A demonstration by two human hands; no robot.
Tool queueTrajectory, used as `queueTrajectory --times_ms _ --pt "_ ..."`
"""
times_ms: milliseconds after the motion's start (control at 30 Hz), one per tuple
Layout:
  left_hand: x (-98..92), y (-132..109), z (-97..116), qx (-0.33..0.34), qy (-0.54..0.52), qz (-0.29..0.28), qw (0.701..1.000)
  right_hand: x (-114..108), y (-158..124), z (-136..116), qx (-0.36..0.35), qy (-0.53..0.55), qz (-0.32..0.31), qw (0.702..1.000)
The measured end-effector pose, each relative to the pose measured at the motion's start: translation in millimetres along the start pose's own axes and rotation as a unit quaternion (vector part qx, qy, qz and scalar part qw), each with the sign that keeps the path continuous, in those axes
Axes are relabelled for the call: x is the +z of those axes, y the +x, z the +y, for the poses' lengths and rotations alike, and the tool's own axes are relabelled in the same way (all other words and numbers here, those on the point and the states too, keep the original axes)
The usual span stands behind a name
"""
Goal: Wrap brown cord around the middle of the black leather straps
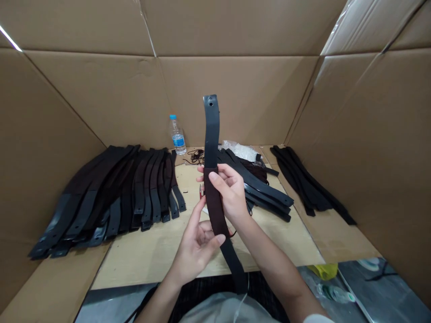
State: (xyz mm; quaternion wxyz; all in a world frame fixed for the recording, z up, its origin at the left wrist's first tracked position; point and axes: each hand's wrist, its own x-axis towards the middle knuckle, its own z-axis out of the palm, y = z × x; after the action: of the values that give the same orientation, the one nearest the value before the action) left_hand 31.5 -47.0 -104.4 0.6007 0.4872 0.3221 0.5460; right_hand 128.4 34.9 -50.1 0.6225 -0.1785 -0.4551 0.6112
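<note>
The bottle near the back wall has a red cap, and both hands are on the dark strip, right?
Not red: the head view shows a blue cap on the bottle. The left hand and right hand are on the dark strip.

The held strip (pixel 212 134) is black, its sleeve (pixel 216 208) dark brown, and strips (pixel 117 197) across the tabletop's (pixel 144 258) left edge share both colours.
</note>
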Motion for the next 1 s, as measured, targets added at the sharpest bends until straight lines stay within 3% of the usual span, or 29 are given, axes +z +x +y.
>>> queueTrajectory --times_ms 333,500,733,867,1000 --pt "-1.5 2 3 0.012 -0.022 -0.024 0.999 13 -4 3 -0.034 -0.05 0.028 0.998" --pt "-2.1 2 2 -0.01 -0.034 -0.032 0.999 13 -5 -1 -0.021 -0.057 -0.001 0.998" --pt "-2.6 2 -1 -0.005 -0.031 -0.031 0.999 15 -5 3 -0.016 -0.063 0.006 0.998" --pt "-10.7 2 5 -0.001 0.006 0.006 1.0 11 5 4 -0.011 -0.082 -0.029 0.996" --pt "-28.0 5 17 0.016 0.055 0.083 0.995 -15 28 9 0.015 -0.172 -0.061 0.983"
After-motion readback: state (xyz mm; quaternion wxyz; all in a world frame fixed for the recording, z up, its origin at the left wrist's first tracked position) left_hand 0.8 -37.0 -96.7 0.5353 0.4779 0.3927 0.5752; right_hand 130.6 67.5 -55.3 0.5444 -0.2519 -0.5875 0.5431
